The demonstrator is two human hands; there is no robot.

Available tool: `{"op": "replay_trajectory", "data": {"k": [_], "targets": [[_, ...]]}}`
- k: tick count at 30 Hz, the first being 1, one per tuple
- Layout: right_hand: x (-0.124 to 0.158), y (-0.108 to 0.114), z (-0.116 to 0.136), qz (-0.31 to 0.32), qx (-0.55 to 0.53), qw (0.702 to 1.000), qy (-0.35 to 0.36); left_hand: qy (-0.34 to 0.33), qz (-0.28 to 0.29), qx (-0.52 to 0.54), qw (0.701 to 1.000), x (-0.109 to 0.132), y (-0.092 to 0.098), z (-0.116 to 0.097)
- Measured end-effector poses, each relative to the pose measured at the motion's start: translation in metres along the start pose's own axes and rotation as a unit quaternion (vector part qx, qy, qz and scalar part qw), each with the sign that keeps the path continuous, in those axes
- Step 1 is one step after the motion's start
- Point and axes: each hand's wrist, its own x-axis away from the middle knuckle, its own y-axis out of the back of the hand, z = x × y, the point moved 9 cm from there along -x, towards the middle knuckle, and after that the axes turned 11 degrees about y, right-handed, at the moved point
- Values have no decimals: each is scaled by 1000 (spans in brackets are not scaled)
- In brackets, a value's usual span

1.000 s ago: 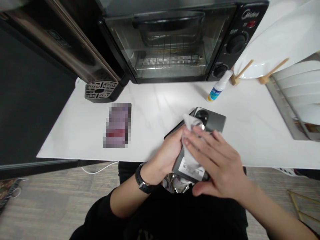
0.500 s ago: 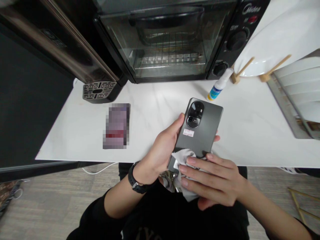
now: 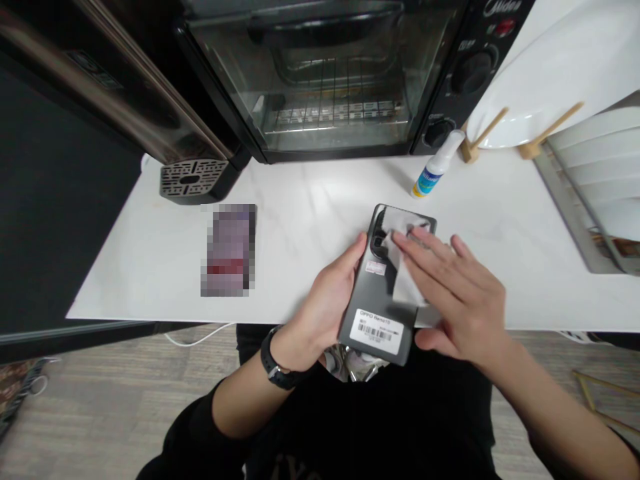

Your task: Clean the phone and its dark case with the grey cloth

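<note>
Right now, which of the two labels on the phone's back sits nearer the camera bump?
The small label, close beside the camera bump; the large white label, with its barcode, lies toward the phone's opposite end.

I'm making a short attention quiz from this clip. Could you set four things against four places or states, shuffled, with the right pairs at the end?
Things
1. Phone
2. Cloth
3. Spray bottle
4. Watch

Places and states
A. On the white counter, near the toaster oven
B. Black-strapped, around the left wrist
C. Dark grey, gripped by the left hand
D. Whitish, pressed under the right hand

Right pairs: 1-C, 2-D, 3-A, 4-B
</note>
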Motion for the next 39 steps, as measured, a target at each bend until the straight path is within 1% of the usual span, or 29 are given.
{"op": "replay_trajectory", "data": {"k": [1,2,4,5,6,7,10,12,15,18,19,21,23,25,27,29,31,32,33,34,35,36,37,38,39], "targets": [[0,0,-1,5,2,1000,-5,17,0,-11,1000,-1,0,3],[-1,-1,6,13,-1,1000,23,43,8,-25,999,-1,-2,7],[-3,-6,28,40,-15,992,119,90,28,-44,995,-2,-4,13],[-2,-8,35,47,-17,987,153,104,38,-52,992,-3,-5,15],[-2,-8,36,44,-15,986,159,106,47,-58,992,-3,-5,15],[-2,-7,30,33,-10,990,140,96,53,-61,992,-3,-5,13],[0,-3,2,-7,-4,999,50,31,76,-67,994,-1,-5,6],[2,-3,-6,-27,-8,999,27,-7,94,-78,992,5,-4,5],[0,-1,-2,-74,7,997,-6,-57,111,-108,986,22,-1,8],[-3,2,11,-124,18,991,-51,-65,129,-128,981,37,2,16],[-4,2,16,-137,12,989,-58,-64,125,-131,981,40,5,19],[-7,2,28,-148,-5,988,-44,-78,100,-132,983,45,14,19],[-8,1,38,-136,-9,991,5,-94,73,-131,984,48,24,17],[-5,-1,43,-99,-2,993,64,-99,63,-132,984,51,32,18],[2,0,36,-71,0,993,94,-89,60,-141,984,56,37,21],[13,4,24,-58,-20,993,103,-92,47,-158,982,63,42,19],[24,9,13,-57,-54,993,88,-121,16,-187,975,71,47,10],[29,11,6,-64,-73,993,65,-147,-10,-210,967,76,51,3],[35,13,-2,-76,-85,993,26,-179,-44,-243,952,80,54,-6],[42,15,-13,-96,-89,991,-32,-218,-84,-290,928,84,57,-15],[50,18,-25,-121,-84,984,-102,-259,-126,-348,892,88,57,-23],[60,21,-38,-151,-71,970,-176,-300,-167,-412,844,91,55,-30],[71,24,-49,-185,-53,950,-247,-335,-203,-475,788,92,52,-34],[81,27,-58,-214,-35,926,-308,-366,-230,-531,728,92,46,-36],[88,30,-65,-241,-23,904,-353,-386,-245,-575,678,88,41,-35]]}}
